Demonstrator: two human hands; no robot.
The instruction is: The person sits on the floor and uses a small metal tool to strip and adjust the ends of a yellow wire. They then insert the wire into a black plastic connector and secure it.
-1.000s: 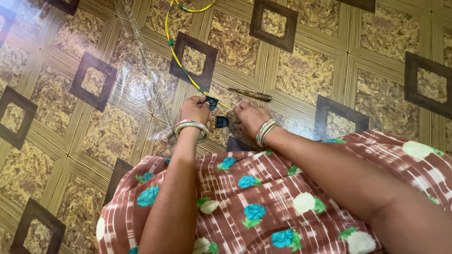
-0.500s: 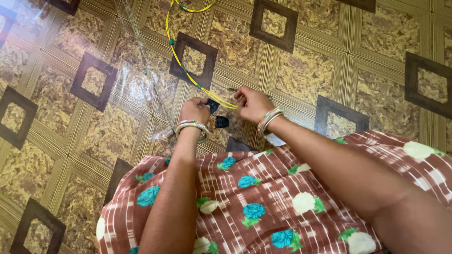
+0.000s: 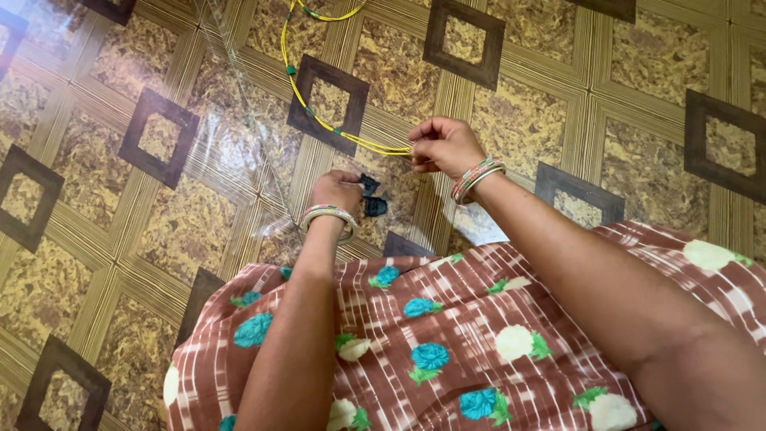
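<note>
patterned brown floor (image 3: pixel 144 239) | right hand (image 3: pixel 444 146) pinches yellow wire (image 3: pixel 319 120) | left hand (image 3: pixel 338 190) grips black clip (image 3: pixel 372 196)

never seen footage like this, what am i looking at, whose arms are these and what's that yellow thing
The camera sits on a person's head and looks down, so both arms are that person's own, above a lap in brown flowered cloth. The right hand pinches thin yellow wires that run away across the patterned floor and carry small green pieces. The left hand holds small dark parts; what they are is too small to tell. A clear plastic sheet lies on the floor beside them. Both wrists wear bangles.
</note>
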